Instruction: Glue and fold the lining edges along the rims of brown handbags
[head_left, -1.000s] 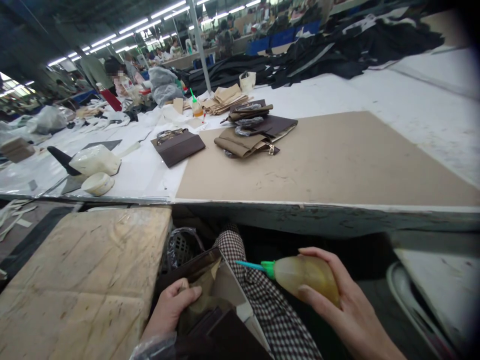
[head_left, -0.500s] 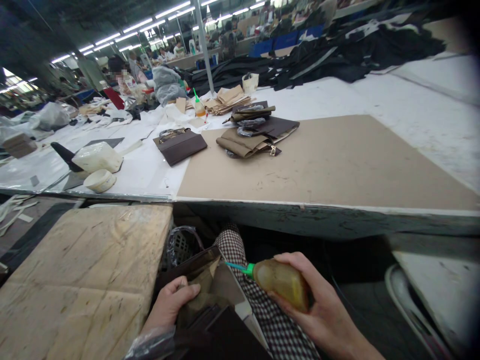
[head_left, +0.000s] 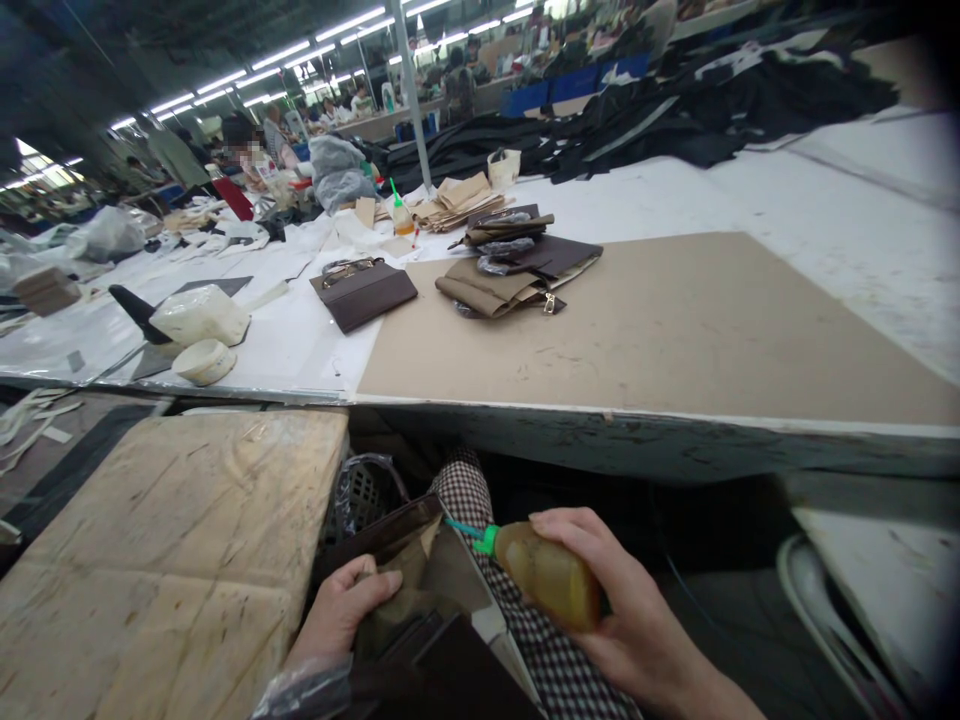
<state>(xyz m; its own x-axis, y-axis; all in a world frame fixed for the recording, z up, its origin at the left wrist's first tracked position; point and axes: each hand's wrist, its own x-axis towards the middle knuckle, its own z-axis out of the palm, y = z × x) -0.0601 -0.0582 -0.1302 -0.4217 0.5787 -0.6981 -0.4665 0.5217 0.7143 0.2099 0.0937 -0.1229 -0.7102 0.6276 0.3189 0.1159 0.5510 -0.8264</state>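
At the lower centre of the frame, a seated worker's left hand (head_left: 346, 605) curls around the opened mouth of a dark brown leather pouch with a tan lining (head_left: 409, 580), thumb pressed over the lining to keep the flap spread, while the right hand (head_left: 622, 610) wraps fully around a soft amber plastic squeeze bottle with a green cap and thin teal nozzle (head_left: 544, 577). The nozzle tip points left and sits just beside the pouch's upper edge, above a lap in black-and-white checked cloth (head_left: 525, 620). The work appears to be at the gluing step, with the tip brought to the seam but no bead of adhesive visible; the next move would seem to call for a light, steady squeeze and a held-open flap so that glue lands only inside the edge. Across the middle of the frame runs a worn white workbench (head_left: 750, 190) topped by a tan cardboard sheet (head_left: 675, 320), with a stack of brown and tan finished pouches (head_left: 517, 265) near its far left corner. A scuffed plywood board (head_left: 165, 540) fills the lower left
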